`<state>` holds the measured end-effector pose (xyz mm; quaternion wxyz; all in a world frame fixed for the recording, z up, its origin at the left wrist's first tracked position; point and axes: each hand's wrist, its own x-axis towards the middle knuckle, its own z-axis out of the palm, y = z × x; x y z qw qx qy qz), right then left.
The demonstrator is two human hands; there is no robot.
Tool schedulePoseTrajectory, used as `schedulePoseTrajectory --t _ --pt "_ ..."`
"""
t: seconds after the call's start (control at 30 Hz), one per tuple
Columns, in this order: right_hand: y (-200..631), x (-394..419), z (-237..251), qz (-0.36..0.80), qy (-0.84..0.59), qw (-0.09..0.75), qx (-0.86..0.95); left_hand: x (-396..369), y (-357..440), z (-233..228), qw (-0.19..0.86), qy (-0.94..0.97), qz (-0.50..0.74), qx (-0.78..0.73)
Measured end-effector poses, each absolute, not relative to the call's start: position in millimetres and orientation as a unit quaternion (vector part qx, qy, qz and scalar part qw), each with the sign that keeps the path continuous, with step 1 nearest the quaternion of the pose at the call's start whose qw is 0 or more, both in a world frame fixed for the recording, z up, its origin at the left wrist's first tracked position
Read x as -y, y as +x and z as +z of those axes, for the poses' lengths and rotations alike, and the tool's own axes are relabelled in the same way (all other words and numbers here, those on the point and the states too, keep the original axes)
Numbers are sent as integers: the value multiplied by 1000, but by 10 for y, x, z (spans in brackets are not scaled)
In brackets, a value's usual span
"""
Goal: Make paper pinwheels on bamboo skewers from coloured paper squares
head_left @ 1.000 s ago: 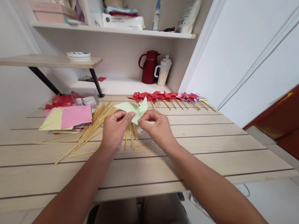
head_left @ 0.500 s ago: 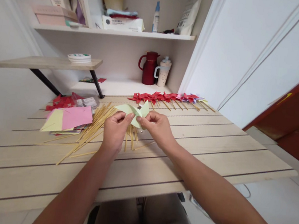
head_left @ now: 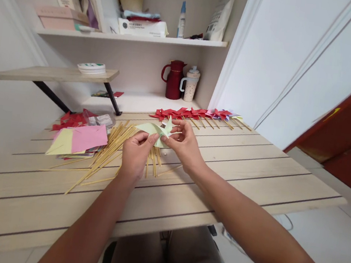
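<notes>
A pale green paper pinwheel [head_left: 150, 128] is held up over the table between both hands. My left hand [head_left: 137, 150] pinches its near left side, thumb on top. With thumb and fingers, my right hand [head_left: 185, 143] grips the right side close to the middle, where the folded tips meet; part of the paper is hidden behind the fingers. Thin wooden sticks [head_left: 112, 144] lie in a loose heap beside and beneath the hands. Left of them is a stack of pink paper [head_left: 89, 138] and yellow paper [head_left: 60, 143].
Finished red pinwheels [head_left: 178, 113] on sticks line the table's back edge. Red paper pieces [head_left: 70, 121] lie at the left under a small raised shelf [head_left: 53, 74]. A dark red jug [head_left: 174, 82] and a speckled cup [head_left: 191, 86] stand behind the table [head_left: 244, 175].
My right fingers have shifted and spread a little on the pinwheel, and its right blade now stands narrower and more upright. My left hand keeps its pinch.
</notes>
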<state>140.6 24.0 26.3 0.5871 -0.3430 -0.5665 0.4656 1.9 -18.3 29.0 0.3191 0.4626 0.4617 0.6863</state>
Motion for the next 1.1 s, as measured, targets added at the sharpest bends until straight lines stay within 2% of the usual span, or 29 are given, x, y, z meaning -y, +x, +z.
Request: schedulePoseTrajectory --t 0.17,0.33,0.6,0.93,1.1 --pt "1408 -229 287 499 -324 543 592 175 18 285 325 467 684 -456" --pt "1421 -208 306 519 -335 535 577 168 5 268 331 473 670 -467" --pt "1430 -206 307 589 -332 514 528 144 -7 193 430 480 651 -401" --pt "1435 -207 325 574 -334 538 519 177 41 269 435 505 635 -391" --pt "1434 -192 322 578 -312 535 531 171 34 278 395 489 647 -432"
